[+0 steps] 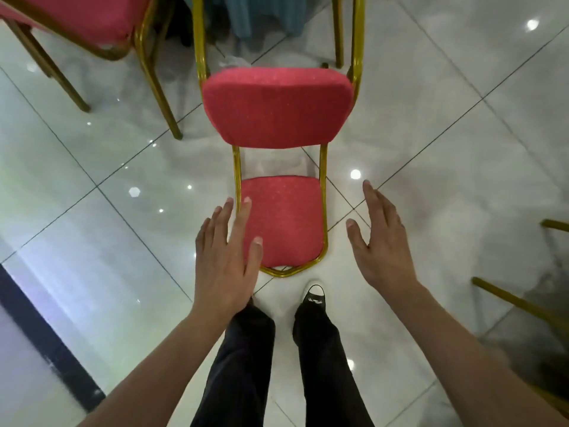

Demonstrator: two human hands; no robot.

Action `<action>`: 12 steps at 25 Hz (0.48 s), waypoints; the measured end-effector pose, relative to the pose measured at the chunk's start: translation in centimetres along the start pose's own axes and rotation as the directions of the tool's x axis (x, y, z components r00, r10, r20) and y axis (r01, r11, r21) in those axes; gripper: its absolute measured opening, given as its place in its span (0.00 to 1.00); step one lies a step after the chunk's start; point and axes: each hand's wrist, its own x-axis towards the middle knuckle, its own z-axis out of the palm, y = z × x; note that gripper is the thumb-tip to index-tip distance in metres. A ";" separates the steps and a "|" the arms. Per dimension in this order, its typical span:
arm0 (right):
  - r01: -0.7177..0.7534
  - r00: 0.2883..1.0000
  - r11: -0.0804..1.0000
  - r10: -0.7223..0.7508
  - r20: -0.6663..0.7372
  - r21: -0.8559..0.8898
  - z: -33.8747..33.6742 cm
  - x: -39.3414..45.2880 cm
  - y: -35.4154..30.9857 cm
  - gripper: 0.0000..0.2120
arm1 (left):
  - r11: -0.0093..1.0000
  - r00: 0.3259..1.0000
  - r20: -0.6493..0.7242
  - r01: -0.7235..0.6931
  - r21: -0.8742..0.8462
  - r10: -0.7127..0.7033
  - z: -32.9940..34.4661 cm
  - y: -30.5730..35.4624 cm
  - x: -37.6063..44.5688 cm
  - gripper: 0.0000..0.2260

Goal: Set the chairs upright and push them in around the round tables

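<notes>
On the glossy white tiled floor [431, 118] lies a tipped red-cushioned, gold-framed chair [277, 109]; left hand [228, 257] and right hand [381, 241] flank its backrest, fingers spread, gripping nothing.

A red-cushioned chair [277, 167] with a gold frame lies tipped over on the glossy tiled floor [462, 118] at frame centre. The left hand [226, 257] and right hand [380, 241] hover on either side of its lower cushion, fingers straight. Another red chair [86, 23] stands upper left.
</notes>
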 end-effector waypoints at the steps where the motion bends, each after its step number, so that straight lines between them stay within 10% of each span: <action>1: -0.021 1.000 1.000 0.021 0.010 -0.006 2.5 0.5 2.1 0.33 | 1.000 1.000 0.010 0.007 -0.008 -0.007 2.8 -1.0 0.6 0.27; 12: -0.155 0.962 0.951 0.207 0.178 -0.268 36.5 5.8 23.9 0.38 | 0.961 0.972 0.235 -0.080 0.264 0.016 38.7 -20.7 7.3 0.31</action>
